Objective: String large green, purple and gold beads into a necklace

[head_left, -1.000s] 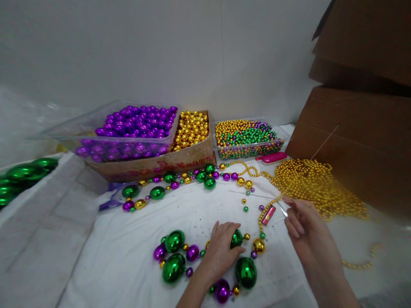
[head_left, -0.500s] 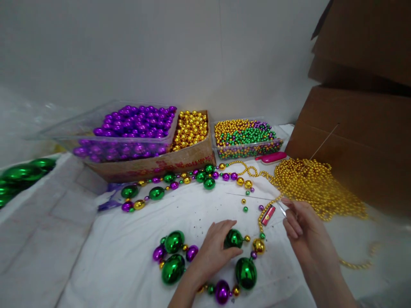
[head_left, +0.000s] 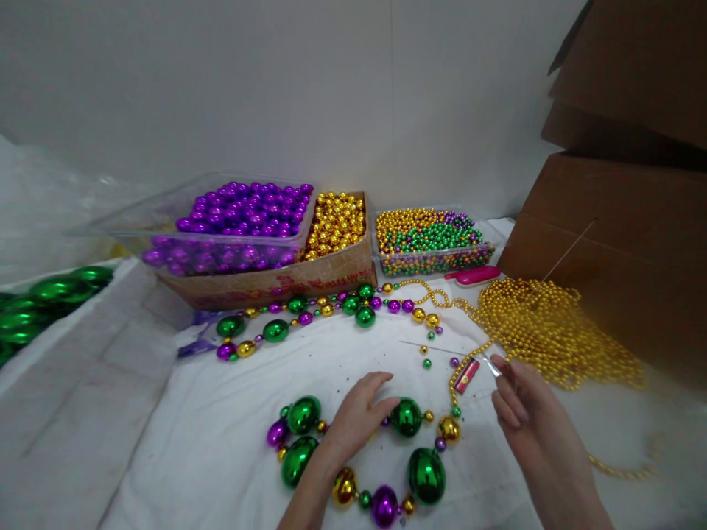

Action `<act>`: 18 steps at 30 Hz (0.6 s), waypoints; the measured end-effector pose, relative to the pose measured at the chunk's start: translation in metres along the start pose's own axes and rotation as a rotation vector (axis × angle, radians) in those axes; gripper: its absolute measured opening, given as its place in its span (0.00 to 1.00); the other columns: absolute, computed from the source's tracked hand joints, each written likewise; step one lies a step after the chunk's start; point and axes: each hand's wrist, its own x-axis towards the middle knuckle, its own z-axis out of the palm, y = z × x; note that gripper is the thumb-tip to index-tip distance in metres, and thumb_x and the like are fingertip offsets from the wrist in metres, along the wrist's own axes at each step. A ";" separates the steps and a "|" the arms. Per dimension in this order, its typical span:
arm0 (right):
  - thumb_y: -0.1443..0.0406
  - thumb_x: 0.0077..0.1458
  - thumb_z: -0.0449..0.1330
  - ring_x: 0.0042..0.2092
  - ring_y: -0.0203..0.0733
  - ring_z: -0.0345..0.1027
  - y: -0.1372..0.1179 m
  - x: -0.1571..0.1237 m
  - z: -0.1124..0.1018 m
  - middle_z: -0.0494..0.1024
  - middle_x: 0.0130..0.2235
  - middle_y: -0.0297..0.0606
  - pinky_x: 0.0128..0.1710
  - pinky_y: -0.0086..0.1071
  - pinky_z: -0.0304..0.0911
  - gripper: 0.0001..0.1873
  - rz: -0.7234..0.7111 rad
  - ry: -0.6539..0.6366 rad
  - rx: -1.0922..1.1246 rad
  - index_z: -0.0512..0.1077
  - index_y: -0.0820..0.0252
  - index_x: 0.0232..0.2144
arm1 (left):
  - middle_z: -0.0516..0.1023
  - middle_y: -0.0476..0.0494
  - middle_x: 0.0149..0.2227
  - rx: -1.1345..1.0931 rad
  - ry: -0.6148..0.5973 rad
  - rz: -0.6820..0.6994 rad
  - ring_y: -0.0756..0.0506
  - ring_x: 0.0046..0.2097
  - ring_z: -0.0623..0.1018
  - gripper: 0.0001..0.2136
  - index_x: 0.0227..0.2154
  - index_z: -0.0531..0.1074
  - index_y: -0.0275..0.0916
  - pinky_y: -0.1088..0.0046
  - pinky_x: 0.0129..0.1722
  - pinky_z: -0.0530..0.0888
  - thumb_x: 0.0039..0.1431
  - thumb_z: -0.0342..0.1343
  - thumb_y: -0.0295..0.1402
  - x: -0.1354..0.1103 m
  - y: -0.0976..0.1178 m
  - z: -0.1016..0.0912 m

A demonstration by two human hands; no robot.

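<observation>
The right hand [head_left: 524, 401] pinches its thumb and fingers together on a long thin needle [head_left: 431, 347], which points leftward over the cloth; a small silvery metal tool [head_left: 491, 366] juts from the same grip (its exact kind is too small to tell). The left hand [head_left: 359, 412] holds its thumb and fingers parted with nothing between them, just beside a big green bead [head_left: 406, 417]; whether the thumb touches that bead cannot be told. Below this hand lies the large-bead strand [head_left: 426, 475], a loose loop of green, purple and gold balls, partly hidden by the left hand and forearm. From the right side of the loop a gold bead chain [head_left: 454, 383] curves up toward the right fingers, passing just beside a small red packet [head_left: 467, 376]. A few loose little beads [head_left: 427, 364] lie near the needle. Beyond, a second strand [head_left: 276, 330] stretches across the white cloth [head_left: 221, 427], and a heap of gold chains [head_left: 530, 316] sits against a large cardboard box [head_left: 618, 243]. Along the back stand a clear tub [head_left: 129, 215] of purple balls, a carton [head_left: 265, 288] of gold ones and a smaller tub [head_left: 436, 261] of mixed beads, with a pink object [head_left: 478, 276] in front.
</observation>
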 end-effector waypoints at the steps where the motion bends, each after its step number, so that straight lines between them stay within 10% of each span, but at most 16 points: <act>1: 0.67 0.50 0.63 0.18 0.22 0.40 -0.001 -0.001 0.000 0.76 0.35 0.37 0.12 0.18 0.44 0.07 0.000 0.001 0.001 0.67 0.62 0.25 | 0.74 0.41 0.52 -0.002 0.002 -0.001 0.40 0.54 0.71 0.18 0.48 0.72 0.41 0.63 0.56 0.65 0.54 0.55 0.38 0.000 0.000 0.000; 18: 0.68 0.52 0.62 0.19 0.22 0.40 -0.009 -0.012 0.017 0.76 0.36 0.35 0.12 0.16 0.45 0.05 -0.011 -0.024 -0.004 0.68 0.62 0.27 | 0.74 0.40 0.50 0.066 0.032 0.014 0.41 0.53 0.71 0.16 0.47 0.73 0.39 0.65 0.56 0.64 0.58 0.50 0.37 -0.005 -0.003 0.002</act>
